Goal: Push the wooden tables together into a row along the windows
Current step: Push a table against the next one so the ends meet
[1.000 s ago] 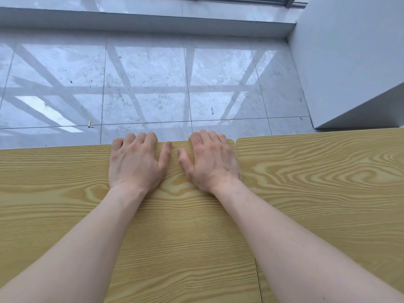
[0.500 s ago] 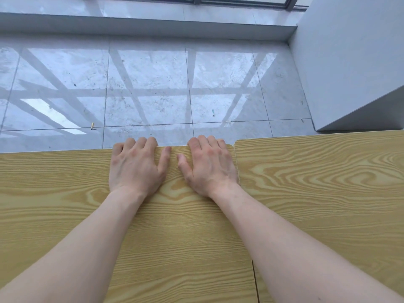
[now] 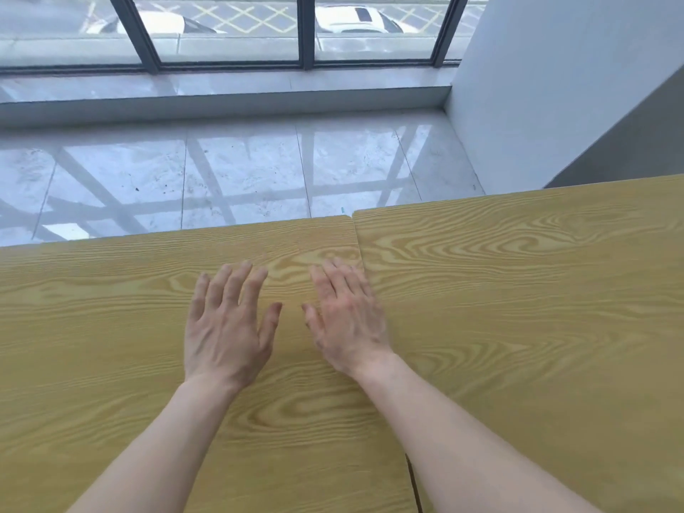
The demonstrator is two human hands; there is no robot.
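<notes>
Both wooden tables (image 3: pixel 518 290) cut off by picture edges

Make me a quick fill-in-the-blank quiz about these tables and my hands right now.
1. Both hands are over the ____ table.
2. The left hand and right hand have fingers that are ____, gripping nothing.
3. The left table and right table meet at a narrow ____.
4. Beyond the tables is a tiled ____.

Missing words: left; spread; seam; floor

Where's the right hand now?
Head view, centre: the right hand lies open on the left table, beside the seam with the right table.
</notes>
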